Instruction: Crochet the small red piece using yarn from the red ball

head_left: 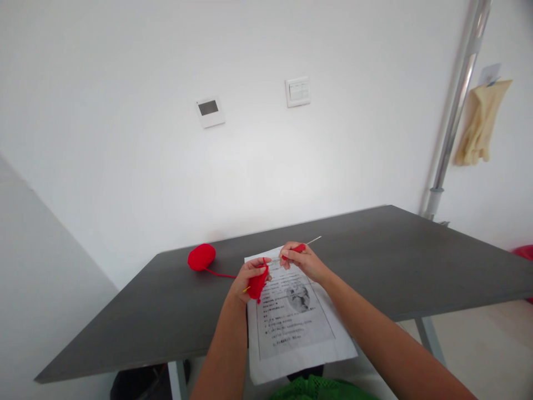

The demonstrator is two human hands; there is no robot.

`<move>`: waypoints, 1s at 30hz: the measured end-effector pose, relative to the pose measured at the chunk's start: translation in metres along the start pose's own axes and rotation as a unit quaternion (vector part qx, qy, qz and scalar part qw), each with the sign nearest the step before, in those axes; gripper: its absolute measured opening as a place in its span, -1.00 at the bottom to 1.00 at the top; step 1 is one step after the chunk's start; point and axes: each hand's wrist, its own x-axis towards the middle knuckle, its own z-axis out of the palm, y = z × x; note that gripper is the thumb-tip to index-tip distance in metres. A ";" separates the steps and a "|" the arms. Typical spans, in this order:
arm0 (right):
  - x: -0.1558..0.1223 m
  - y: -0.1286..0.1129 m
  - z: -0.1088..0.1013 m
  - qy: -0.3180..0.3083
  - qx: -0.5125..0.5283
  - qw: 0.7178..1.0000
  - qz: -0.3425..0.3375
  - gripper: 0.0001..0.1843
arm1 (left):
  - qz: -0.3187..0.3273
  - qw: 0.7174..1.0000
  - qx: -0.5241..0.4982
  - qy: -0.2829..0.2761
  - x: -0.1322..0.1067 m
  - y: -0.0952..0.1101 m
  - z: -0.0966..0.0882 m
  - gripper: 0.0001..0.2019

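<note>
My left hand [240,284] is closed on a small red crocheted piece [257,283], pinching it above a printed sheet [303,344]. A small yellow pin-like item [246,289] sticks out of the piece. My right hand [310,265] grips a crochet hook [298,248] by its red handle. Its thin metal shaft sticks out to the upper right, and a thin tip points left toward the red piece. Whether a loop sits on the hook is too small to tell. Red yarn [220,275] runs from my left hand to a red yarn ball [202,257] on the left.
Both forearms reach over a dark grey table [366,244] against a white wall. The sheet overhangs the front edge. A metal pipe [458,116] and hanging yellowish gloves [478,128] are at the right. A black bin-like object [141,383] stands under the table at left.
</note>
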 end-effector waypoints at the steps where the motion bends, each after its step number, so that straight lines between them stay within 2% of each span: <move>1: 0.000 0.000 0.000 0.000 0.011 1.000 0.004 -0.81 | -0.002 1.000 0.015 0.019 0.000 0.000 0.001 -0.66; 5: 0.000 0.002 0.003 -0.001 0.027 1.000 0.010 -0.82 | 0.004 0.996 0.046 0.076 0.000 -0.001 0.006 -0.68; 12: 0.001 0.002 0.011 0.010 -0.072 0.997 0.001 -0.77 | 0.033 0.993 0.053 0.104 0.005 -0.004 0.009 -0.70; 16: 0.000 0.003 0.012 0.002 -0.110 0.994 0.008 -0.82 | 0.038 0.989 0.063 0.129 0.005 -0.003 0.010 -0.65; 20: -0.001 0.007 0.008 0.018 -0.184 0.983 -0.005 -0.89 | 0.037 0.987 0.081 0.135 0.005 -0.001 0.012 -0.54; 24: -0.001 0.007 0.006 0.019 -0.275 0.959 -0.064 -0.92 | 0.032 0.986 0.092 0.136 0.005 0.000 0.013 -0.43; 30: -0.002 0.006 0.006 -0.001 -0.284 0.957 -0.050 -0.87 | 0.042 0.983 0.107 0.146 0.005 -0.002 0.015 -0.42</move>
